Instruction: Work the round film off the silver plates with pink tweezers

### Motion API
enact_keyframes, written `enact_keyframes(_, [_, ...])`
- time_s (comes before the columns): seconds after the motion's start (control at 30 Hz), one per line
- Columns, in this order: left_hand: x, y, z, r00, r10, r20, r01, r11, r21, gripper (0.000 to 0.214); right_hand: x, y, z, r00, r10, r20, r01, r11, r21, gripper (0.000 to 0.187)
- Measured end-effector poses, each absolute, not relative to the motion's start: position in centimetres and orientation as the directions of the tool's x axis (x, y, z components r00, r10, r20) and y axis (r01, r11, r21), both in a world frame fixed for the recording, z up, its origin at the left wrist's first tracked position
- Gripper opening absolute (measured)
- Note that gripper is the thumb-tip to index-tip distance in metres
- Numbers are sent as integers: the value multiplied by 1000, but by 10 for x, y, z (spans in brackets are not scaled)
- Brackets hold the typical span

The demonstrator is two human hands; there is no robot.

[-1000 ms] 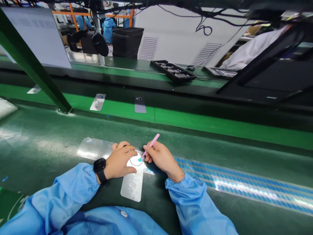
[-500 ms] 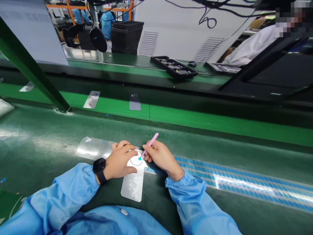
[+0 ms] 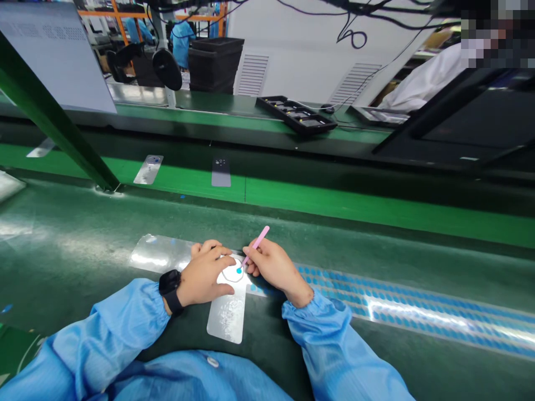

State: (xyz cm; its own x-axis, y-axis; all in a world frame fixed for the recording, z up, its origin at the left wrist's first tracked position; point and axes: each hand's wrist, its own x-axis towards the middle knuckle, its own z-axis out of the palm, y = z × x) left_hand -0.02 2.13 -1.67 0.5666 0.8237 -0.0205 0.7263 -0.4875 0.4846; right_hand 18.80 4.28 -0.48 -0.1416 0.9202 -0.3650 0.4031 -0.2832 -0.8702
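A silvery phone back panel lies on the green bench in front of me, with a ring outline and a small blue dot sticker near its top. My left hand, a black watch on its wrist, rests with fingers apart over the panel's upper left; thumb and index touch it. Pinched in my right hand are pink tweezers, their tip beside the blue dot. Under both hands runs a clear sheet; its right part is a strip of blue dot stickers, its left part a bare film.
Beyond the bench runs a green conveyor belt carrying several panels, one silvery and one grey. A green post slants at left. Behind are a black tray, stacked black bins and a dark monitor. A person's white sleeve shows.
The panels on the conveyor belt have shifted a little to the left. Both hands, the tweezers and the panel beneath them look almost unmoved.
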Motion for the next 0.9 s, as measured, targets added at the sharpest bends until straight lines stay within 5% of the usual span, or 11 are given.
enact_keyframes(0.9, [0, 21, -14, 569, 821, -35, 731, -487, 478, 52, 188, 43, -8, -146, 928, -342, 423, -254, -870, 17])
